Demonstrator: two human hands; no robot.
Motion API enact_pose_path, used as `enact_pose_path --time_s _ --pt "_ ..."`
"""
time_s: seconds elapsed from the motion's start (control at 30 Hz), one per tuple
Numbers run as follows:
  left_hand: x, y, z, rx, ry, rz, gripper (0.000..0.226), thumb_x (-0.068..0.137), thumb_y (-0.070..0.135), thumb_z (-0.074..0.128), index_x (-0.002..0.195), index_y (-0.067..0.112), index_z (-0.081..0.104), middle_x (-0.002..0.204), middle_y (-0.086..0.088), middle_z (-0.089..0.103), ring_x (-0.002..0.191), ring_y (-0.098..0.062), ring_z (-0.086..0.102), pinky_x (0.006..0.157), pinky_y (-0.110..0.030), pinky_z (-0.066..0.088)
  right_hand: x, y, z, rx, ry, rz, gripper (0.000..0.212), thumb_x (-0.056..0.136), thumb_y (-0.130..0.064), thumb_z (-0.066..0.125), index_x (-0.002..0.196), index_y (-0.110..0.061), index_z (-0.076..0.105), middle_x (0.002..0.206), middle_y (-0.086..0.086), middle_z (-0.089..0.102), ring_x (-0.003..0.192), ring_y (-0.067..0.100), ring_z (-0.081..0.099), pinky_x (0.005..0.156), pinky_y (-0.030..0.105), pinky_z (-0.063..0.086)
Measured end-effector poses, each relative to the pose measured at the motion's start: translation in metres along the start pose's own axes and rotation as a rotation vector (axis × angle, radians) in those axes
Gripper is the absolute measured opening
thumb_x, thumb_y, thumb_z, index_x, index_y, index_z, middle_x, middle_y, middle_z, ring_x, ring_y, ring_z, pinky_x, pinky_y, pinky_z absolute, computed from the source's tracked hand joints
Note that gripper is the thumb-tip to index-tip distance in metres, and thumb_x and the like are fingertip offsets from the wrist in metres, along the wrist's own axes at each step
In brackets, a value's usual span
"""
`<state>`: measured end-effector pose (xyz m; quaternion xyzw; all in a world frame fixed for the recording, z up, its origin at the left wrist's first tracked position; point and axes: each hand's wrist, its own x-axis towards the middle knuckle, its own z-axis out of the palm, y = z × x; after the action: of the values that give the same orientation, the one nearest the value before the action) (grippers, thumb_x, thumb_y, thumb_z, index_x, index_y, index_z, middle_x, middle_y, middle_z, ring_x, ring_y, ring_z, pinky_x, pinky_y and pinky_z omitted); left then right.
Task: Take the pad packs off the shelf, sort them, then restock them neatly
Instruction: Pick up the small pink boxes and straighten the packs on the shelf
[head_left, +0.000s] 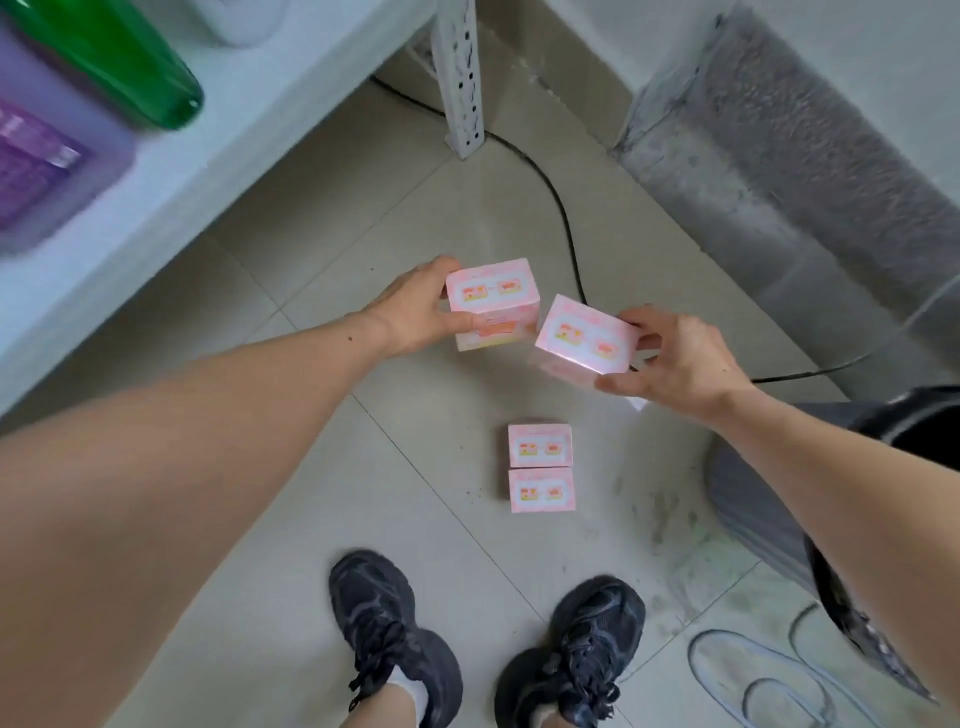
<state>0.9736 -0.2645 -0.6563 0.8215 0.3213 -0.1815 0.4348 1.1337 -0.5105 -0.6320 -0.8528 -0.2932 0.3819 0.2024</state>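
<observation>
The left hand (415, 314) grips a small pink cardboard pad pack printed with two little pictures (492, 299) by its left end: the fingertips curl over the far top corner and the thumb presses the near side face, so the pack sticks out to the right of the palm. The right hand (680, 364) holds a second pink pad pack of the same print (587, 338), tilted, by its right end; the fingers wrap the far right edge and the thumb lies along the near bottom edge, with the pack reaching left of the fingers. The two held packs sit just beside each other above the floor, corner nearly touching corner; whether they actually touch cannot be told

Below and nearer, two more matching pink packs lie flat on the pale tiled floor (291, 467), the farther one (540, 445) and the nearer one (542, 489) touching edge to edge in a short column, well apart from both hands

At the left a white shelf board (208, 150) carries a purple plastic container (47, 166) and a green plastic bottle (119, 62), both blurred. A white perforated metal upright (463, 78) stands at the far middle, a black cable (563, 223) curving past it across the tiles. A pair of dark sneakers (488, 644) stands at the near edge, and a dark grey bin (779, 493) sits at the right
</observation>
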Motion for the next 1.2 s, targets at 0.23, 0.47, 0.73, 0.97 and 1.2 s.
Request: enact_pose_path --time_s 0.23,0.47,0.73,0.97,1.2 --pt "-0.094 0.06 -0.098 -0.059 0.066 -0.046 0.047 0.077 0.044 0.074 0.115 0.024 0.055 0.111 0.002 0.061 0.104 -0.017 0.058 0.095 -0.039 0.048 -0.055 -0.119 -0.11 -0.078 -0.128 -0.122 0.055 0.055 -0.033 0.089 0.105 -0.029 0.065 0.094 -0.017 0.068 0.085 -0.005 0.063 0.081 0.022 0.052" --pt "-0.218 0.112 -0.172 -0.113 0.128 -0.075 0.055 0.066 0.061 0.071 0.106 0.026 0.055 0.106 -0.001 0.062 0.097 -0.019 0.061 0.09 -0.043 0.051 -0.121 -0.227 -0.196 -0.108 -0.311 -0.246 0.043 0.058 -0.024 0.088 0.096 -0.029 0.07 0.087 -0.015 0.072 0.08 -0.005 0.065 0.082 0.025 0.054" --pt "-0.354 0.173 -0.229 -0.266 0.295 -0.084 0.051 0.064 0.063 0.071 0.097 0.027 0.06 0.1 0.004 0.07 0.095 -0.02 0.066 0.09 -0.047 0.052 -0.196 -0.326 -0.245 -0.24 -0.456 -0.389 0.048 0.054 -0.035 0.085 0.1 -0.035 0.071 0.091 -0.019 0.071 0.086 -0.003 0.067 0.089 0.031 0.054" --pt "-0.466 0.227 -0.271 -0.315 0.456 -0.067 0.063 0.066 0.063 0.074 0.116 0.026 0.06 0.114 0.006 0.067 0.105 -0.014 0.063 0.097 -0.041 0.049 -0.269 -0.416 -0.282 -0.367 -0.524 -0.555 0.05 0.059 -0.037 0.085 0.106 -0.032 0.07 0.097 -0.017 0.072 0.09 0.0 0.068 0.09 0.031 0.054" --pt "-0.564 0.245 -0.305 -0.346 0.614 -0.055 0.058 0.069 0.057 0.076 0.113 0.022 0.059 0.11 -0.006 0.066 0.103 -0.024 0.063 0.094 -0.048 0.05 -0.326 -0.498 -0.298 -0.417 -0.532 -0.71 0.048 0.058 -0.033 0.088 0.103 -0.028 0.07 0.097 -0.015 0.072 0.084 0.002 0.069 0.084 0.03 0.057"
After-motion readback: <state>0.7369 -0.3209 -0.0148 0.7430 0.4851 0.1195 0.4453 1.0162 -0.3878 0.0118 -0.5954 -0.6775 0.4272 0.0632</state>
